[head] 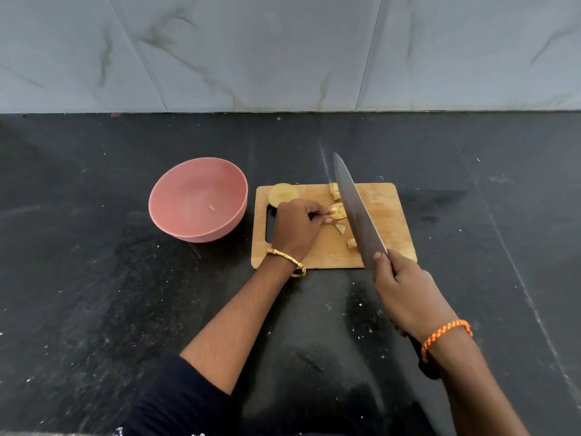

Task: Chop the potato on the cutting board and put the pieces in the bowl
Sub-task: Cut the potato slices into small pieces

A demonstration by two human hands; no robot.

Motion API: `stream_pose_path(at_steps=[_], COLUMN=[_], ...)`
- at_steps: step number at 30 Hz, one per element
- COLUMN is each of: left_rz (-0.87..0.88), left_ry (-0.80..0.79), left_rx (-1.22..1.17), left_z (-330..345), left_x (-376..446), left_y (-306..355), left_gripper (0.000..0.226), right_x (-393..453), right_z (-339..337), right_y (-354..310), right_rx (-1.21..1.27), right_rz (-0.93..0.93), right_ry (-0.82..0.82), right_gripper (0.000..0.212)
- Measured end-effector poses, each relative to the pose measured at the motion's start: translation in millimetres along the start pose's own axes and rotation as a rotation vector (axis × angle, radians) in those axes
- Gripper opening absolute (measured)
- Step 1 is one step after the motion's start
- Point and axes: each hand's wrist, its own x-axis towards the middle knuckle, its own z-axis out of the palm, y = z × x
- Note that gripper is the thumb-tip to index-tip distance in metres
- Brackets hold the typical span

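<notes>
Chopping is partway through, by my reading: you have several cut pieces [341, 229] lying loose on the cutting board [390, 215], and one uncut potato half [283, 194] sits cut face up at the board's far left corner. Your left hand [297, 229] has its fingers curled and pinches a partly cut chunk [336, 211] near the board's middle, just left of the blade. Your right hand [408, 294] is wrapped round the handle of the large knife [356, 209], forefinger lying along the near end of the blade; the blade slants from near right to far left above the board, its edge close to the pinched chunk, though contact cannot be told. The pink bowl [176, 184] stands on the dark counter [94, 294] just left of the board, apart from it. Contents: a single small potato scrap [212, 208] on the bottom, nothing else visible. Remaining, as judged: finish dicing the held chunk, cut the untouched half, then move nearly all pieces from board to bowl. Transfer has barely begun.
</notes>
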Motion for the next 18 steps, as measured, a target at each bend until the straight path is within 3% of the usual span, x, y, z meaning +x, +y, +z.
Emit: stream_pose_path(at_steps=[18], left_rz=[0.014], left_ry=[-0.026], left_rx=[-0.011], left_z=[-1], left_x=[0], left_y=[-2], left_gripper=[0.014], right_x=[27], right_z=[25], right_y=[-5], right_rx=[-0.18], right_rz=[0.025], right_ry=[-0.047], right_gripper=[0.028])
